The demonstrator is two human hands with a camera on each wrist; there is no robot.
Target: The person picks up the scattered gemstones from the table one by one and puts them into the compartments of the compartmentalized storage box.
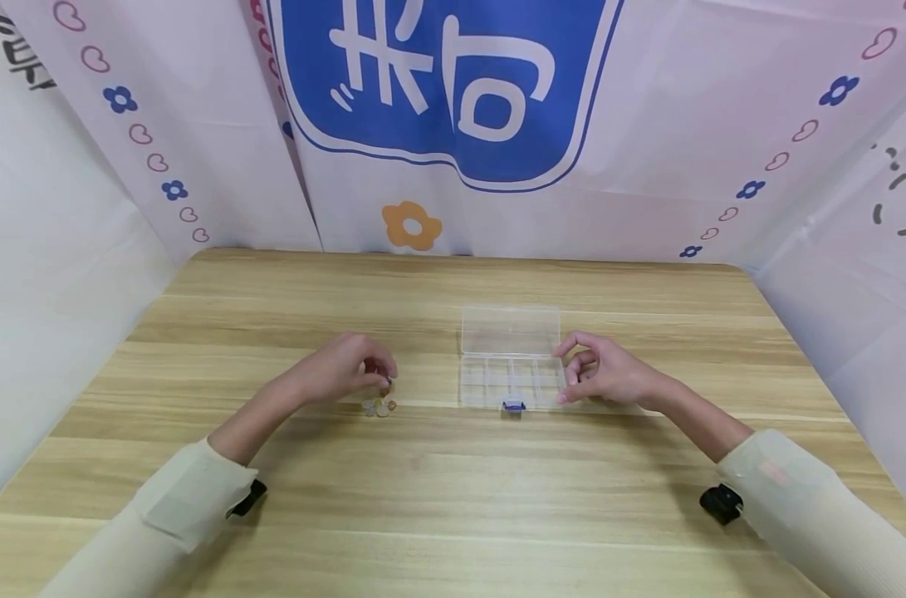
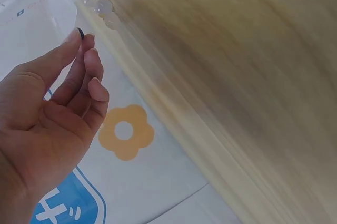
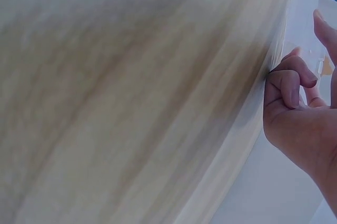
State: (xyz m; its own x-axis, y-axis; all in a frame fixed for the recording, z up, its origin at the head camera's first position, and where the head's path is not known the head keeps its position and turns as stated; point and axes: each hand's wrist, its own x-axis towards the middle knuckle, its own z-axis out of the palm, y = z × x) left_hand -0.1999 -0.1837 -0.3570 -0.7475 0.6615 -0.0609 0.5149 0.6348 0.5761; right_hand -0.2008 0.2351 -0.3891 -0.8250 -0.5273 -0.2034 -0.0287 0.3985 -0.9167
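Note:
My left hand (image 1: 348, 367) pinches a small dark disc (image 2: 80, 33) between thumb and forefinger, the other fingers loosely bent. Just below it, several small round pieces (image 1: 381, 409), clear and brownish, lie on the table; their exact kind is hard to tell. A clear plastic compartment box (image 1: 499, 380) stands with its lid (image 1: 511, 330) raised toward the back and a blue latch (image 1: 513, 406) at its front. Thumb and forefinger of my right hand (image 1: 605, 370) hold the box at its right side, with the remaining fingers curled beside it.
The wooden table (image 1: 438, 498) reaches under both arms. A white printed cloth (image 1: 647, 166) hangs behind its back edge, and more white cloth stands at both sides. Black wrist devices (image 1: 722, 503) are at both sleeves.

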